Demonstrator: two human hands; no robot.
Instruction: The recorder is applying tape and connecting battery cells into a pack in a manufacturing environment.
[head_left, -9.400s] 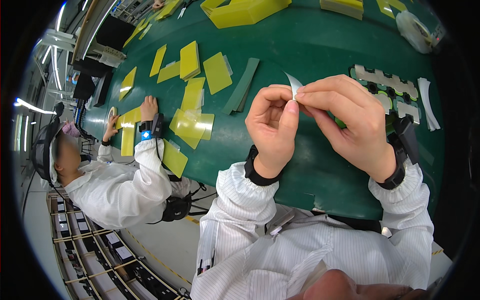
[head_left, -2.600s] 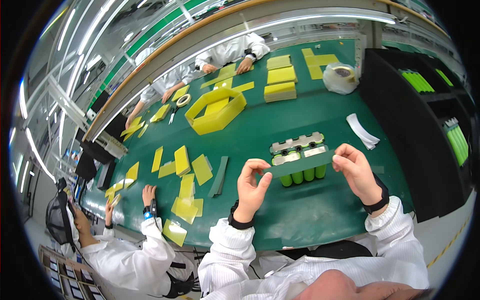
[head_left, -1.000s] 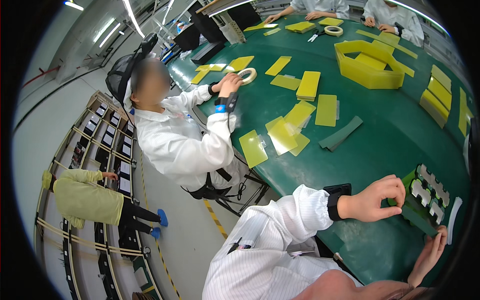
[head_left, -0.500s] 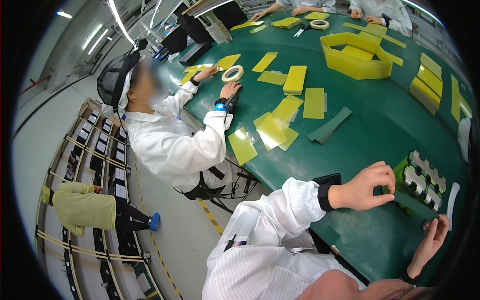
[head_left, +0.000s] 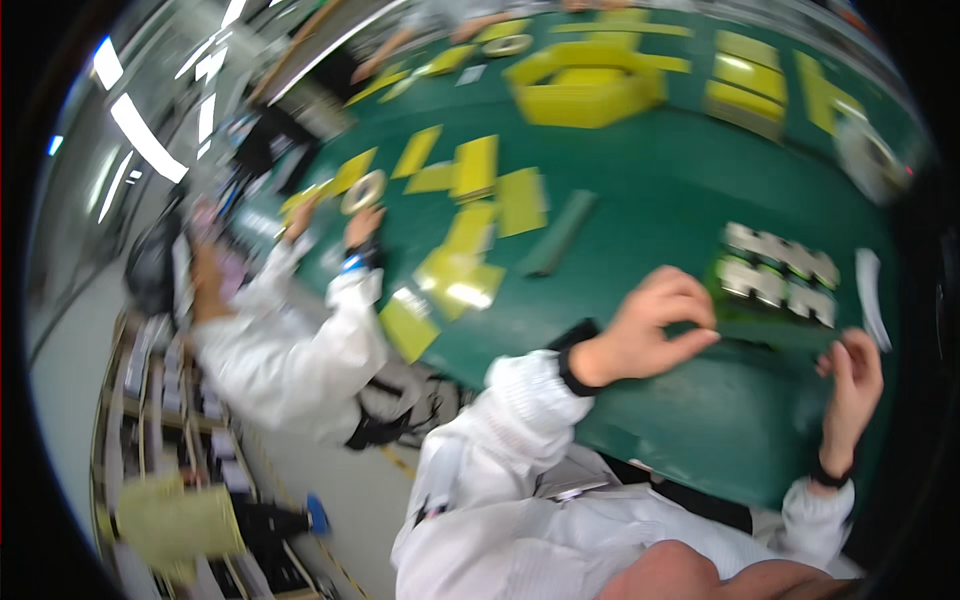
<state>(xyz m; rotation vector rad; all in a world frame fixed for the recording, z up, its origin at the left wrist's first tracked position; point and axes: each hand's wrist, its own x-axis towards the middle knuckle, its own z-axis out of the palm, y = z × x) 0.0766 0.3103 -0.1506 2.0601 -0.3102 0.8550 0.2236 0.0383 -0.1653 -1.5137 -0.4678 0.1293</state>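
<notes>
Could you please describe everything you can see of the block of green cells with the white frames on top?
The cell block lies flat on the green table, in front of the person. White plastic-looking frames with rounded cut-outs cap rows of green cylindrical cells. The picture is motion-blurred, so finer detail is lost. The left hand curls at its near left edge; contact is unclear. The right hand hovers apart, below its right end.

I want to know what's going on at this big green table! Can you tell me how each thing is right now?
Left hand: fingers curled in a pinch by the pack; blurred, holding unclear.
Right hand: raised, fingers bent, grip unclear.
Green cell pack: lying flat on the table, white holders on top.
White strip: lying loose beside the pack.
Yellow sheets: spread flat.
Tape roll: under a co-worker's hand.
Green table: covered with parts.
</notes>
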